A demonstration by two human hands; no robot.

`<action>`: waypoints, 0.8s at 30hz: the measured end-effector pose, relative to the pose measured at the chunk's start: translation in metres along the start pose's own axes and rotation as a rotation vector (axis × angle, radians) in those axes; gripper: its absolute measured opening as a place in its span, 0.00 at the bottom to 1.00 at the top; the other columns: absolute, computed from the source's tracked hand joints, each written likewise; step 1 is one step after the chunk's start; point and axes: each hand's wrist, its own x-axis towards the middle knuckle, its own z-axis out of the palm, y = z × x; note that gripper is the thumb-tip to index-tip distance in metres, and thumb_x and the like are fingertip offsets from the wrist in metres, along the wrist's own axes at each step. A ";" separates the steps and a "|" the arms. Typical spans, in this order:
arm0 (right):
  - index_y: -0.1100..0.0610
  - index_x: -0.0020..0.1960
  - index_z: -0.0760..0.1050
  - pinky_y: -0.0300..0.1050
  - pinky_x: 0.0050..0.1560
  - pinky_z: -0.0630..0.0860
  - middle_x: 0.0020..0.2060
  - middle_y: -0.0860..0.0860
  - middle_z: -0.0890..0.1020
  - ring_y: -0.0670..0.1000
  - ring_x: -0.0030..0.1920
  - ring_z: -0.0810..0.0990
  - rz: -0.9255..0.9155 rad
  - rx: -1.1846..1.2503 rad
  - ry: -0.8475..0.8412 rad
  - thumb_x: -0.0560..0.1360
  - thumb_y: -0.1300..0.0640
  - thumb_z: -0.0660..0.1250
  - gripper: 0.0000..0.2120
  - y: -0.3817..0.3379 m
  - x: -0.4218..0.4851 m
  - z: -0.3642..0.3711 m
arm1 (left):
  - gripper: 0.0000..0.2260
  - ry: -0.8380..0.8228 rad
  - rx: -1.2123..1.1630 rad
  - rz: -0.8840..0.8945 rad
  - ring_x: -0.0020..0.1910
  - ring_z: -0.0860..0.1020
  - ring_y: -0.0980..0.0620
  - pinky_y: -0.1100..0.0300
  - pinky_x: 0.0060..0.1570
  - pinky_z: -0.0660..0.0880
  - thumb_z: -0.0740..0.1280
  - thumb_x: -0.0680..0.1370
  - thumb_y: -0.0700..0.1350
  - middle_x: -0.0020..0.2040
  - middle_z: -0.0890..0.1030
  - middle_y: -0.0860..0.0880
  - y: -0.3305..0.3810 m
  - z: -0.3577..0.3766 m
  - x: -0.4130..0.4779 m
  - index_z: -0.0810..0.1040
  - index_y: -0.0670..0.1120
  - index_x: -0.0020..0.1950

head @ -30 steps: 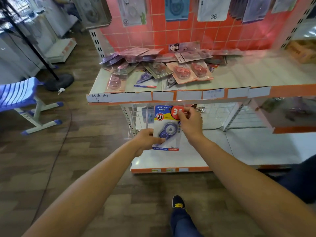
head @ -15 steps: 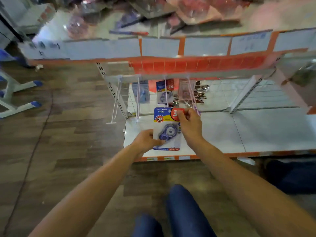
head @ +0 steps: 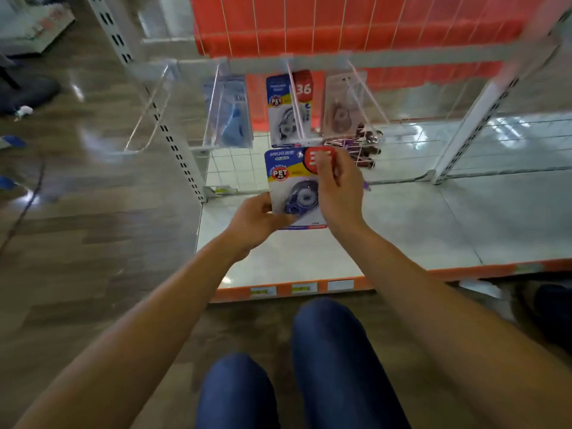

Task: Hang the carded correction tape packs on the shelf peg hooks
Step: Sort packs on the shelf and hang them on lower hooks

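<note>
Left hand (head: 253, 221) pinching the lower left corner of the blue-and-yellow carded correction tape pack (head: 291, 178), right hand (head: 339, 193) pinching its top right edge. The card is held upright, just before the tip of the middle white wire peg hook (head: 294, 100). A matching hung pack (head: 283, 119) sits on that hook, above the white bottom shelf (head: 433, 227).

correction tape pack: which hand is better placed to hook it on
Right. The right hand pinches the top of the pack, just under the tip of the middle peg hook; the left hand only steadies its lower edge.
</note>
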 end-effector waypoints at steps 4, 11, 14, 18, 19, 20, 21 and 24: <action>0.55 0.48 0.72 0.45 0.44 0.78 0.39 0.45 0.78 0.44 0.41 0.78 -0.050 0.006 0.048 0.81 0.55 0.60 0.06 0.027 0.001 0.002 | 0.13 -0.013 0.042 0.077 0.54 0.80 0.49 0.51 0.55 0.79 0.73 0.74 0.44 0.53 0.82 0.49 -0.022 0.007 0.010 0.78 0.50 0.57; 0.53 0.39 0.71 0.46 0.42 0.73 0.35 0.50 0.77 0.48 0.38 0.75 -0.036 0.041 0.093 0.78 0.54 0.64 0.10 0.040 0.013 0.008 | 0.12 0.029 0.050 0.145 0.52 0.80 0.49 0.49 0.55 0.79 0.73 0.74 0.44 0.51 0.82 0.49 -0.035 0.012 0.023 0.78 0.50 0.57; 0.54 0.42 0.72 0.47 0.44 0.75 0.36 0.46 0.77 0.48 0.39 0.77 -0.056 0.050 0.091 0.78 0.53 0.65 0.07 0.038 0.021 0.010 | 0.14 0.047 0.050 0.163 0.53 0.80 0.47 0.46 0.56 0.79 0.73 0.74 0.44 0.53 0.82 0.48 -0.034 0.009 0.030 0.78 0.47 0.58; 0.53 0.44 0.73 0.45 0.45 0.78 0.39 0.48 0.80 0.48 0.42 0.80 -0.088 0.058 0.085 0.78 0.53 0.65 0.05 0.037 0.032 0.014 | 0.15 0.074 0.052 0.162 0.54 0.80 0.46 0.44 0.56 0.78 0.73 0.74 0.45 0.54 0.82 0.46 -0.028 0.007 0.037 0.78 0.47 0.60; 0.52 0.45 0.73 0.45 0.46 0.78 0.40 0.49 0.81 0.50 0.43 0.81 -0.098 0.054 0.083 0.78 0.53 0.65 0.04 0.038 0.035 0.015 | 0.15 0.076 0.055 0.157 0.54 0.80 0.46 0.44 0.56 0.78 0.73 0.74 0.46 0.54 0.82 0.47 -0.027 0.007 0.039 0.77 0.48 0.59; 0.53 0.46 0.74 0.43 0.46 0.78 0.41 0.50 0.81 0.50 0.44 0.81 -0.101 0.051 0.078 0.78 0.53 0.65 0.04 0.040 0.037 0.016 | 0.15 0.078 0.059 0.153 0.54 0.80 0.46 0.44 0.56 0.78 0.73 0.74 0.46 0.54 0.82 0.47 -0.027 0.007 0.041 0.77 0.48 0.60; 0.54 0.48 0.74 0.39 0.45 0.77 0.42 0.50 0.81 0.49 0.44 0.80 -0.101 0.051 0.070 0.78 0.53 0.65 0.05 0.042 0.040 0.017 | 0.15 0.081 0.068 0.149 0.54 0.80 0.47 0.44 0.56 0.78 0.73 0.74 0.46 0.54 0.82 0.47 -0.027 0.006 0.042 0.77 0.48 0.60; 0.59 0.53 0.76 0.31 0.41 0.73 0.43 0.50 0.80 0.47 0.43 0.79 -0.107 0.040 0.066 0.79 0.53 0.64 0.09 0.048 0.048 0.020 | 0.13 0.087 0.084 0.149 0.53 0.80 0.48 0.46 0.56 0.79 0.73 0.74 0.46 0.53 0.82 0.48 -0.026 0.004 0.048 0.78 0.50 0.58</action>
